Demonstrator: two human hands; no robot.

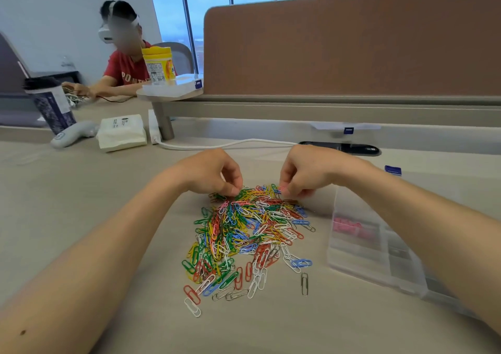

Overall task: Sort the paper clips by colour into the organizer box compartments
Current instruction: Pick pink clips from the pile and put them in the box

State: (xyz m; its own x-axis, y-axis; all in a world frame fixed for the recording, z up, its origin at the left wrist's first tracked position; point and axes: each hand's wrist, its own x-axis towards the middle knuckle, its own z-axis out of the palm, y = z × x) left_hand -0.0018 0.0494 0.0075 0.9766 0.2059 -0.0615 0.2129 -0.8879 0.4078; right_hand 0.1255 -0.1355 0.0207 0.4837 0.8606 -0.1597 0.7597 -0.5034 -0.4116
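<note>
Most paper clips (244, 234) lie unsorted on the table (67, 191), only pink clips (349, 227) occupy one organizer box (352, 258) compartment; left hand (214, 174) and right hand (306, 172) pinch pile clips, fingers curled.

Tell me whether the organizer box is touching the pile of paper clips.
Apart. The head view shows a strip of bare table between the organizer box and the nearest clips of the pile.

A beige desk (81, 191) meets a brown partition panel (352, 41), with daylit windows (208, 1) and a white wall (54, 1) behind.
</note>
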